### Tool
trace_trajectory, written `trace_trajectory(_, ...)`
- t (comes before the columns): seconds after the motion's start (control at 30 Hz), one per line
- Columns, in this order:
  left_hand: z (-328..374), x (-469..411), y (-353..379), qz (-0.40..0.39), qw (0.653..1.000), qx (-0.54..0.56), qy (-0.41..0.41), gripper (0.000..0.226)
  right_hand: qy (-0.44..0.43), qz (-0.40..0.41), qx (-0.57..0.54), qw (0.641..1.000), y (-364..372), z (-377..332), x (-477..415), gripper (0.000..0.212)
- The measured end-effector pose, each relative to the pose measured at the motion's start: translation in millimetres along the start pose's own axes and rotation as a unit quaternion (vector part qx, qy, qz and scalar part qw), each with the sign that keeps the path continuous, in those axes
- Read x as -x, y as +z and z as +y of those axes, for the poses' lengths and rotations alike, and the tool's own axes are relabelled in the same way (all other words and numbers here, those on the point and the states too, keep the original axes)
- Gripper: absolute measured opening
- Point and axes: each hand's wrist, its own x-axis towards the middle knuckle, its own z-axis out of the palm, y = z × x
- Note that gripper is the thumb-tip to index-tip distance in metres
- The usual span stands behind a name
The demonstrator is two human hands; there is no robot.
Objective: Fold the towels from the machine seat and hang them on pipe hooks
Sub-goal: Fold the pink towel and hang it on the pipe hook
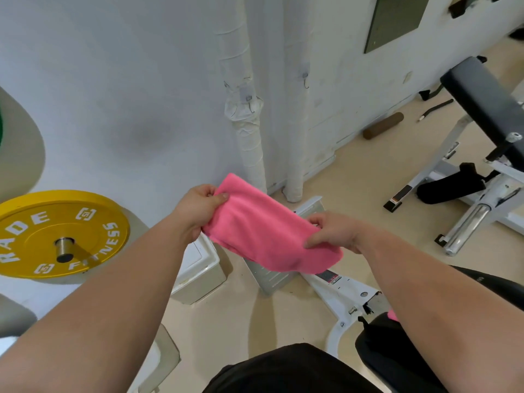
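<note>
**Pink towel held up between two hands**

From the head camera, the towel (269, 231) is off the seat and up in the air, stretched between both hands at about waist height. It hangs over the pale floor and a white machine frame, just in front of the two wrapped pipes. It is bright pink and plush, doubled over into a rough, slanting band. The top edge is fairly smooth and soft creases run along its length. The lower right corner sags a little and shows a darker patch, which may be shadow or a stain — I cannot tell.

The left hand (198, 211) grips the upper left end, with the thumb laid flat on top of the cloth and the fingers curled underneath. The right hand (334, 232) pinches the right edge, with the thumb on the near face and the curled fingers bunched on the far side.

Behind the towel, the left pipe (246, 143) carries a small wire hook (250, 104) on a clear pad, and the right pipe (295, 123) has another hook (305, 80) higher up. Both hooks are bare.

To the left, a yellow plate (59, 234) sits on its peg. At lower right the black seat (374, 347) shows a pink scrap (392, 315) at its edge — too little of it is visible to tell what it is. A grey-padded bench (487, 100) stands well off to the right.
</note>
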Motion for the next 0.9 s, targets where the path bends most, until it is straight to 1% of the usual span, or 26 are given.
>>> trace_trajectory(0.03, -9, -2, -1, 0.015, 1.0, 0.019, -0.019, 0.012, 0.008, -0.005, 0.015, 1.0, -3, 4, -1, 0.045)
trace_trajectory(0.1, -26, -5, -3, 0.041, 0.997, 0.038, -0.044, 0.009, 0.032, 0.002, 0.025, 0.999, -8, 12, -1, 0.024)
trace_trajectory(0.13, -34, -6, -4, 0.051, 0.996, 0.042, -0.052, 0.011, 0.045, 0.015, 0.013, 0.999, -10, 14, 0, 0.015)
trace_trajectory(0.17, -42, -7, -4, 0.059, 0.996, 0.044, -0.057, 0.011, 0.055, 0.027, -0.015, 0.998, -11, 16, 1, 0.011)
trace_trajectory(0.23, -54, -6, -3, 0.073, 0.994, 0.05, -0.064, 0.011, 0.078, 0.039, -0.119, 0.989, -10, 20, 2, 0.008)
trace_trajectory(0.3, -62, -4, 0, 0.096, 0.991, 0.065, -0.067, 0.01, 0.095, 0.046, -0.217, 0.97, -6, 24, 3, 0.019)
trace_trajectory(0.37, -67, 1, 6, 0.122, 0.989, 0.064, -0.055, 0.013, 0.114, 0.069, -0.246, 0.96, 0, 23, 4, 0.022)
trace_trajectory(0.47, -62, 17, 19, 0.136, 0.99, 0.029, -0.005, 0.011, 0.135, 0.102, -0.257, 0.951, 12, 12, 1, 0.01)
trace_trajectory(0.53, -56, 28, 32, 0.121, 0.992, -0.001, 0.037, 0.011, 0.133, 0.105, -0.277, 0.946, 21, -2, 0, 0.005)
trace_trajectory(0.67, -46, 46, 57, 0.048, 0.993, -0.042, 0.101, 0.009, 0.106, 0.109, -0.327, 0.933, 42, -35, 0, 0.009)
trace_trajectory(0.7, -44, 50, 63, 0.029, 0.993, -0.034, 0.109, 0.008, 0.093, 0.115, -0.336, 0.93, 47, -43, 0, 0.008)
trace_trajectory(0.77, -41, 55, 71, -0.009, 0.994, 0.006, 0.113, 0.015, 0.075, 0.124, -0.36, 0.922, 54, -56, 2, 0.008)
trace_trajectory(0.83, -39, 58, 73, -0.025, 0.991, 0.051, 0.118, 0.008, 0.067, 0.12, -0.401, 0.906, 56, -65, 5, 0.008)
trace_trajectory(0.87, -37, 59, 73, -0.027, 0.99, 0.075, 0.114, 0.012, 0.063, 0.106, -0.425, 0.897, 55, -68, 6, 0.014)
trace_trajectory(0.9, -37, 58, 72, -0.028, 0.989, 0.1, 0.107, 0.023, 0.056, 0.087, -0.444, 0.89, 54, -70, 7, 0.023)
